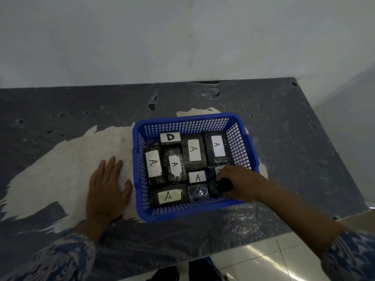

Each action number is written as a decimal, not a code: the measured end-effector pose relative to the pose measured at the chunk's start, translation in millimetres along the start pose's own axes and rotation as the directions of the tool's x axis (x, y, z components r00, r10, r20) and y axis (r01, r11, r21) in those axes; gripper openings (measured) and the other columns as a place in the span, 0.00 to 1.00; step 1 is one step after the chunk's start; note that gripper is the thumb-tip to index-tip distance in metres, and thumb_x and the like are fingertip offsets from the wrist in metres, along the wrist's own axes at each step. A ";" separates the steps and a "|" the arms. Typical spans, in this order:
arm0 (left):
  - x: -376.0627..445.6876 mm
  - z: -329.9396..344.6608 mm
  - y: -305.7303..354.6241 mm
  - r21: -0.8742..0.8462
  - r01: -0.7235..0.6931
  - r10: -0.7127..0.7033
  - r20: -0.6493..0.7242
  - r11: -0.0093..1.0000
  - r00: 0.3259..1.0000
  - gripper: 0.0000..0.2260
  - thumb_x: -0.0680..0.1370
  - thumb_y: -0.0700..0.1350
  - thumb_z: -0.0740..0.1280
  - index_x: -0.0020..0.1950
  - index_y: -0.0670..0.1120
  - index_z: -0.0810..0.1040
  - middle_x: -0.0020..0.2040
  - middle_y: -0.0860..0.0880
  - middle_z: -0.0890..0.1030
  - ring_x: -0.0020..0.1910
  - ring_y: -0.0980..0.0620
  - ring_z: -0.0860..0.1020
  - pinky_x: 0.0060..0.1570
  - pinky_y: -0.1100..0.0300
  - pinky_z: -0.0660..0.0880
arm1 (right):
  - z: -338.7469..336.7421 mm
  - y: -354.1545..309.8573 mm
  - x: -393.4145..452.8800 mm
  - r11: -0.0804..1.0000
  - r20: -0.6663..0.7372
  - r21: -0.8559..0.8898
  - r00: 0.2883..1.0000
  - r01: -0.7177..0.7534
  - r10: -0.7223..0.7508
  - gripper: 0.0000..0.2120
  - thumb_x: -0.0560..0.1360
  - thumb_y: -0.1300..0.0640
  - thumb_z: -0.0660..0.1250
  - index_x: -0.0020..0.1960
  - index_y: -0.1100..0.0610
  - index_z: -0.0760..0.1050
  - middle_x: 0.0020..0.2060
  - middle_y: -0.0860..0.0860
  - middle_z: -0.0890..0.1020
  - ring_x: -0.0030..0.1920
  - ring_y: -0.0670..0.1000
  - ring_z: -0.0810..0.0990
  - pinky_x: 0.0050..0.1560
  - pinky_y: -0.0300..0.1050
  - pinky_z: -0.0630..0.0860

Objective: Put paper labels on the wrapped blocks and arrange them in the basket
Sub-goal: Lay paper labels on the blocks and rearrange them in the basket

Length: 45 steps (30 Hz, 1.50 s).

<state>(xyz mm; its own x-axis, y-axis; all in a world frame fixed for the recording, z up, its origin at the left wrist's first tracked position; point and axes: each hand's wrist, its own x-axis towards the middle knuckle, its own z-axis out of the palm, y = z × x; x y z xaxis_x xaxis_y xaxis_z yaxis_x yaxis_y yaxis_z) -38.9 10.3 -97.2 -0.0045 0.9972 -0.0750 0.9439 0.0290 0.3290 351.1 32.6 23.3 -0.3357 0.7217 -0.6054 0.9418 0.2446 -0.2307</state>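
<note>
A blue mesh basket [182,212] stands on the table, right of centre. Inside lie several dark wrapped blocks with white paper labels, most marked "A" [194,150] and one marked "D" [170,137]. One block near the front [198,192] shows no label. My right hand [240,182] reaches into the basket's front right corner and grips a dark wrapped block [220,186]; it hides part of another labelled block behind it. My left hand [106,188] lies flat on the table, fingers spread, just left of the basket.
The grey table top [284,138] is worn, with a large pale patch [60,169] under and left of my left hand. A wall rises right behind the table. The table's right edge slants down to a shiny tiled floor [263,260].
</note>
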 end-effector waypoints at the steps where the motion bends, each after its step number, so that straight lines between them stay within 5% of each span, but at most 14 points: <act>1: -0.1 -0.3 0.1 0.000 0.001 -0.001 -0.001 1.000 1.000 0.33 0.80 0.63 0.51 0.81 0.46 0.62 0.82 0.44 0.61 0.82 0.42 0.56 0.78 0.40 0.56 | 0.8 -0.2 1.8 1.000 0.015 -0.026 1.000 0.002 -0.002 0.24 0.72 0.52 0.74 0.66 0.48 0.72 0.62 0.48 0.74 0.61 0.52 0.73 0.61 0.48 0.75; 11: 0.1 2.8 -2.5 -0.004 -0.009 0.009 -0.008 1.000 1.000 0.33 0.80 0.62 0.53 0.81 0.47 0.61 0.82 0.44 0.61 0.82 0.42 0.56 0.78 0.41 0.55 | -14.1 -4.9 23.5 0.960 0.116 -0.265 0.991 0.090 -0.061 0.27 0.71 0.52 0.75 0.68 0.50 0.71 0.64 0.50 0.76 0.61 0.54 0.76 0.59 0.51 0.77; 18: 0.6 1.8 -2.2 -0.010 0.004 -0.003 0.004 1.000 1.000 0.32 0.80 0.62 0.53 0.81 0.48 0.60 0.82 0.45 0.61 0.82 0.43 0.55 0.79 0.41 0.56 | -14.6 4.7 23.7 0.991 0.100 -0.084 0.990 0.105 -0.096 0.24 0.68 0.52 0.77 0.61 0.50 0.73 0.56 0.48 0.72 0.56 0.51 0.72 0.54 0.44 0.74; 24: 0.9 -0.2 -0.9 -0.008 0.002 -0.001 0.010 1.000 1.000 0.32 0.80 0.62 0.53 0.81 0.47 0.61 0.82 0.44 0.61 0.82 0.43 0.55 0.79 0.41 0.55 | -19.8 9.6 11.5 0.996 0.110 0.076 0.992 0.047 -0.055 0.16 0.72 0.56 0.72 0.54 0.47 0.68 0.53 0.48 0.77 0.51 0.52 0.77 0.52 0.50 0.78; 29: 0.7 0.3 -2.3 -0.007 0.000 0.000 0.015 1.000 1.000 0.33 0.80 0.62 0.52 0.81 0.47 0.61 0.82 0.44 0.61 0.82 0.43 0.55 0.79 0.41 0.55 | -38.4 9.6 -25.3 0.937 -0.157 0.340 0.987 0.075 -0.022 0.17 0.79 0.55 0.67 0.55 0.32 0.71 0.53 0.37 0.77 0.52 0.39 0.77 0.50 0.32 0.73; 32: 1.1 1.2 -2.6 -0.002 0.002 -0.002 0.023 1.000 1.000 0.33 0.80 0.63 0.53 0.81 0.47 0.60 0.82 0.44 0.60 0.82 0.43 0.54 0.79 0.42 0.53 | -42.5 5.2 -56.9 0.634 -0.222 0.769 0.965 0.085 0.140 0.13 0.79 0.52 0.65 0.59 0.36 0.76 0.56 0.41 0.82 0.56 0.41 0.81 0.50 0.38 0.80; 36: 1.2 0.1 -1.3 0.003 0.008 -0.008 0.031 1.000 0.999 0.33 0.80 0.63 0.52 0.81 0.47 0.61 0.82 0.45 0.60 0.82 0.43 0.54 0.79 0.42 0.54 | -19.2 -8.8 -73.4 0.091 -0.246 0.969 0.927 0.230 0.284 0.17 0.80 0.58 0.61 0.67 0.51 0.75 0.62 0.52 0.82 0.63 0.53 0.80 0.63 0.54 0.75; 40: 0.8 -2.9 1.8 -0.002 0.012 -0.011 0.029 1.000 1.000 0.34 0.79 0.63 0.51 0.81 0.46 0.62 0.82 0.44 0.60 0.82 0.42 0.55 0.79 0.41 0.55 | 11.7 -35.4 -68.3 -0.500 -0.065 0.842 0.958 0.203 0.278 0.21 0.75 0.56 0.61 0.65 0.58 0.78 0.53 0.58 0.84 0.49 0.56 0.84 0.47 0.53 0.81; 42: 0.5 -4.6 3.7 0.000 0.008 -0.008 0.024 1.000 1.000 0.34 0.79 0.63 0.51 0.81 0.45 0.62 0.82 0.43 0.61 0.82 0.41 0.56 0.78 0.40 0.55 | 23.7 -46.8 -64.9 -0.653 0.005 0.734 0.961 0.185 0.277 0.24 0.73 0.52 0.62 0.66 0.60 0.77 0.45 0.57 0.83 0.39 0.54 0.82 0.38 0.48 0.79; 45: 0.0 -6.0 5.9 0.016 0.007 -0.008 0.029 1.000 1.000 0.35 0.79 0.63 0.49 0.81 0.45 0.62 0.82 0.43 0.61 0.82 0.41 0.56 0.78 0.40 0.55 | 30.6 -59.9 -59.3 -0.823 -0.082 0.546 0.988 0.154 0.131 0.30 0.78 0.41 0.59 0.70 0.62 0.70 0.43 0.54 0.75 0.35 0.49 0.71 0.34 0.43 0.69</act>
<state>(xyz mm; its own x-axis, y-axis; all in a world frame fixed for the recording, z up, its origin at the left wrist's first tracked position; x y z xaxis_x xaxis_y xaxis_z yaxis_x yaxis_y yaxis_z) -35.3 10.9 -89.6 -0.0023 0.9945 -0.1050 0.9489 0.0352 0.3135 314.1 -44.7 49.6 -0.2066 0.7979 -0.5662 -0.8372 -0.4437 -0.3198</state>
